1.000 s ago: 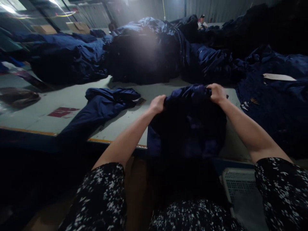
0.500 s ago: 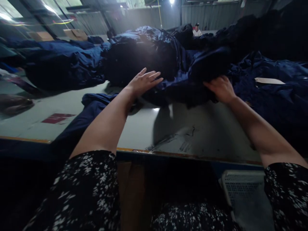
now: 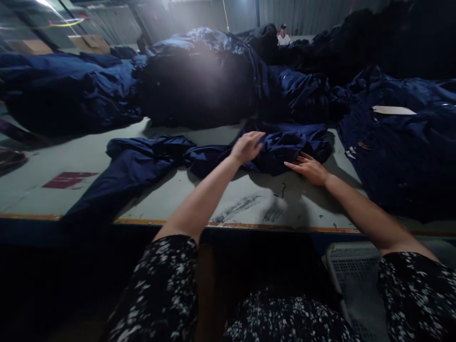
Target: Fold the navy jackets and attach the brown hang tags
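Note:
A crumpled navy garment [image 3: 288, 145] lies on the grey table [image 3: 213, 199] in front of me. My left hand [image 3: 246, 146] hovers over its near edge, fingers loosely spread, holding nothing. My right hand [image 3: 309, 168] lies flat on the table, fingers stretched toward the garment's lower edge, touching or almost touching it. A second navy garment [image 3: 135, 164] stretches from the first one leftward and hangs over the table's front edge.
Big heaps of dark blue clothing [image 3: 199, 80] fill the back of the table and the right side [image 3: 402, 147]. A white tag [image 3: 394, 110] lies on the right heap. A grey plastic crate [image 3: 352, 275] stands below the table. Another person [image 3: 283, 35] sits far behind.
The garment I held up by both hands a second ago was thrown forward onto the table. Both hands have let go and now rest at its near edge.

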### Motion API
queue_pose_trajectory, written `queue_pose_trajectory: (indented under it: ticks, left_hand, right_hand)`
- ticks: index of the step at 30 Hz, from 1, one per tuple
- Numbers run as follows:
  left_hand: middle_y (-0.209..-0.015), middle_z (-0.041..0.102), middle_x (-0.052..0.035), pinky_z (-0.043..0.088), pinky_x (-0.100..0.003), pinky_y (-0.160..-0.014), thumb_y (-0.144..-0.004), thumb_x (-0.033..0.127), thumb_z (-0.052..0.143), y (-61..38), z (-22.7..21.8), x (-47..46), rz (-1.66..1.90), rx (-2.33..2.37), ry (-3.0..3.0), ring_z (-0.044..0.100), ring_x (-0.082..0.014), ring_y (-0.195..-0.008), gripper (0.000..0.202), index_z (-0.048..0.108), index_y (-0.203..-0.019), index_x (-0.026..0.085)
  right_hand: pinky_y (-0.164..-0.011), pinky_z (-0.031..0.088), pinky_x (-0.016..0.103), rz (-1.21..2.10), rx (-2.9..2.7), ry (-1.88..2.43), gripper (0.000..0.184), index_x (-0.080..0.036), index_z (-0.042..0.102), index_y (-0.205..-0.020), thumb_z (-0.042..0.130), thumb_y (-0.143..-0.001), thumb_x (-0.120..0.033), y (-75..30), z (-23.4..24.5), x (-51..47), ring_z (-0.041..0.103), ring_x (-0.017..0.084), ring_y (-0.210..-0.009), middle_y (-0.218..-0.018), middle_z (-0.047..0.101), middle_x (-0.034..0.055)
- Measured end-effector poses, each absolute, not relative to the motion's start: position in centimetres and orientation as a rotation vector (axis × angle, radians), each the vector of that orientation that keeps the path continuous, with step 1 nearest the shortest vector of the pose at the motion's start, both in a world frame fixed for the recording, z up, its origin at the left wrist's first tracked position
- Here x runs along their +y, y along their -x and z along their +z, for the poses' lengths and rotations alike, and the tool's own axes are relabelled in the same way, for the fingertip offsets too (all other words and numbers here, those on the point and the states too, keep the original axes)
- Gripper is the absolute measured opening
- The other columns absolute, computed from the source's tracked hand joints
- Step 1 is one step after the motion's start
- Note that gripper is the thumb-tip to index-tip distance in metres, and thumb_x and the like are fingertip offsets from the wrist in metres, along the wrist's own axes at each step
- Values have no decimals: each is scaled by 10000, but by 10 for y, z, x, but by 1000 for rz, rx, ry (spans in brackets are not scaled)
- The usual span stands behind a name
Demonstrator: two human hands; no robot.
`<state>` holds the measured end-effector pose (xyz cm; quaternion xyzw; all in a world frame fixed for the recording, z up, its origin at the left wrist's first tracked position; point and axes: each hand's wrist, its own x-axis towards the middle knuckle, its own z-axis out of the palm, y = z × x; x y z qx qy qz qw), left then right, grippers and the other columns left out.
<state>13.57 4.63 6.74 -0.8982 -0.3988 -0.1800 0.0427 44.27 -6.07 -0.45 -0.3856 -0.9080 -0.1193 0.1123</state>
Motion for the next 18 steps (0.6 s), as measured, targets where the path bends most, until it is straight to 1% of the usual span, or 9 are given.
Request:
queue_pose_trajectory:
  ticks: [3, 5, 6, 7, 9, 11, 12, 14, 18]
  left_hand:
    - [-1784, 302, -119, 231, -653, -1296, -950, 567, 672, -200, 56, 49, -500, -994, 3038, 239, -411, -1645, 877, 338, -1715, 300]
    - [-1778, 312, -121, 122, -778, -1262, -841, 667, 772, -218, 49, 52, -315, -1083, 3089, 150, -493, -1648, 969, 418, -1676, 326]
    - [-1736, 392, -132, 114, -792, -1256, -835, 667, 781, -220, 44, 54, -235, -1187, 3077, 207, -501, -1629, 904, 507, -1620, 311]
    - [-1668, 488, -142, 157, -764, -1266, -869, 639, 762, -218, 38, 57, -198, -1312, 3046, 318, -482, -1589, 778, 597, -1542, 286]
    - [-1494, 641, -148, 351, -599, -1253, -977, 522, 672, -207, 26, 59, -299, -1595, 2932, 558, -390, -1427, 493, 716, -1373, 232]
    - [-1357, 703, -158, 492, -422, -1131, -1040, 412, 589, -193, 12, 56, -540, -1830, 2750, 670, -319, -1268, 352, 749, -1259, 188]
    - [-1311, 713, -167, 515, -380, -1079, -1052, 384, 569, -187, 5, 52, -644, -1900, 2656, 683, -308, -1232, 328, 747, -1225, 169]
    - [-1252, 714, -185, 515, -374, -1046, -1058, 376, 564, -178, -8, 40, -755, -1970, 2496, 677, -314, -1207, 311, 727, -1185, 143]
    - [-1212, 699, -189, 490, -412, -1051, -1055, 401, 578, -168, -25, 21, -801, -1977, 2351, 657, -331, -1174, 285, 679, -1147, 150]
  right_hand:
    - [-1247, 363, 563, -323, -2426, 1147, 714, -217, 580, -1555, 592, -841, -179, -452, -8, -77, 598, 302, -1398, -1319, 777, 104]
    - [-1168, 448, 543, -340, -2116, 1288, 504, -210, 686, -1393, 578, -906, -284, -466, -12, -91, 664, 317, -1266, -1272, 776, 129]
    - [-1110, 488, 532, -350, -1950, 1398, 393, -211, 727, -1273, 567, -941, -346, -475, -14, -97, 687, 323, -1179, -1203, 782, 140]
    - [-1052, 517, 521, -351, -1810, 1522, 321, -215, 747, -1139, 566, -962, -413, -483, -15, -103, 696, 329, -1097, -1112, 781, 146]
    - [-979, 538, 508, -318, -1661, 1771, 336, -227, 715, -906, 610, -948, -545, -496, -18, -109, 689, 345, -1009, -970, 754, 153]
    - [-963, 541, 509, -209, -1654, 1956, 420, -232, 666, -800, 706, -861, -646, -499, -21, -106, 686, 380, -1031, -945, 738, 175]
    - [-957, 544, 512, -114, -1652, 2004, 451, -234, 654, -787, 752, -810, -673, -496, -22, -101, 688, 397, -1048, -951, 739, 185]
    - [-938, 554, 505, 124, -1551, 1993, 476, -243, 647, -807, 813, -738, -683, -482, -27, -83, 698, 413, -1062, -958, 747, 181]
    - [-943, 564, 473, 477, -1167, 1543, 410, -266, 607, -871, 853, -695, -543, -448, -39, -30, 698, 361, -1065, -927, 740, 120]
